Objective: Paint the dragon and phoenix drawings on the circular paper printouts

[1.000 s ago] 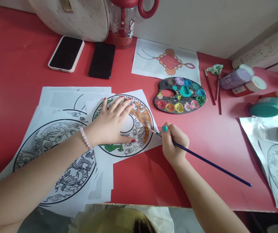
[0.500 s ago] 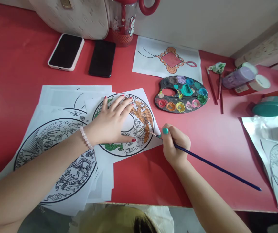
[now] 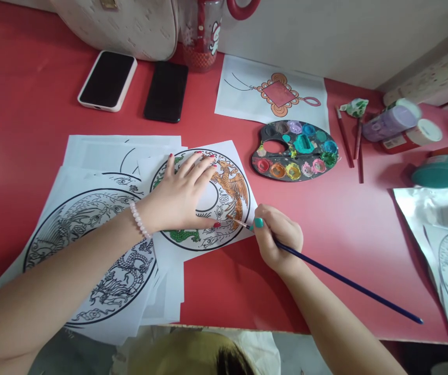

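Observation:
My left hand (image 3: 181, 195) lies flat with fingers spread on a paper sheet with a round dragon-and-phoenix design (image 3: 227, 192), holding it down on the red table (image 3: 325, 219). My right hand (image 3: 276, 237) pinches a long blue paintbrush (image 3: 345, 281); its tip touches the orange phoenix near the lower right of the circle. The phoenix is painted orange and the dragon part green. A bead bracelet is on my left wrist.
A dark paint palette (image 3: 294, 151) with many colours lies right of the sheet. Uncoloured design sheets (image 3: 87, 224) are stacked at left. Two phones (image 3: 109, 80) and a bag (image 3: 126, 23) sit at the back, a knot drawing (image 3: 274, 94), spare brushes (image 3: 345, 138) and paint jars (image 3: 440, 171) at right.
My right hand and the brush tip shifted slightly left and down along the phoenix. The left hand stayed flat on the sheet.

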### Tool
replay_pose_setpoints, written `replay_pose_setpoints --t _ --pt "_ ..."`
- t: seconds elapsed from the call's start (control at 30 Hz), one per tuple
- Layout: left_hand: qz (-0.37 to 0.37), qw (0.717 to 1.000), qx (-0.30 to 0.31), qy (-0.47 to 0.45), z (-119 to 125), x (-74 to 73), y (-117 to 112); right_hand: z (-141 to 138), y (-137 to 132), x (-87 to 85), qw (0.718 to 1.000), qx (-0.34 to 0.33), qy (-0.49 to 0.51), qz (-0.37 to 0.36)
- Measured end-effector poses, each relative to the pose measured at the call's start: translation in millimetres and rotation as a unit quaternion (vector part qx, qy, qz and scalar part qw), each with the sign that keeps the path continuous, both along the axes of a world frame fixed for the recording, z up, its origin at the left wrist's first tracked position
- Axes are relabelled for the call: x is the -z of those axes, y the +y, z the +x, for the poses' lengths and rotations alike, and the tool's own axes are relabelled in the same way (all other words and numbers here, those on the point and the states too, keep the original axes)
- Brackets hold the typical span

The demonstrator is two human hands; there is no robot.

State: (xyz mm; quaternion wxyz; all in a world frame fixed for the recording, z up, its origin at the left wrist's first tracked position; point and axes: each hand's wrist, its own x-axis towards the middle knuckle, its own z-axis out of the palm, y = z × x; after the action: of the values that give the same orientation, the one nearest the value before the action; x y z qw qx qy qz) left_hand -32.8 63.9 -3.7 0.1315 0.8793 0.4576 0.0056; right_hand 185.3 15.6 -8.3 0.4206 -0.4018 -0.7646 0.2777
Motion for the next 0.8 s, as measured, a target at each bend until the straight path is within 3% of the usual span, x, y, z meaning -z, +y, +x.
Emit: replay_pose_setpoints --t 0.13,0.8 --pt "-0.004 1.000 0.000 0.007 -0.1 0.1 0.1 0.9 0.3 1.0 1.000 -0.006 0.013 0.007" --pt "-0.008 1.000 0.001 0.003 0.7 -1.3 0.1 4.9 0.5 9.7 0.991 0.132 0.010 -0.032"
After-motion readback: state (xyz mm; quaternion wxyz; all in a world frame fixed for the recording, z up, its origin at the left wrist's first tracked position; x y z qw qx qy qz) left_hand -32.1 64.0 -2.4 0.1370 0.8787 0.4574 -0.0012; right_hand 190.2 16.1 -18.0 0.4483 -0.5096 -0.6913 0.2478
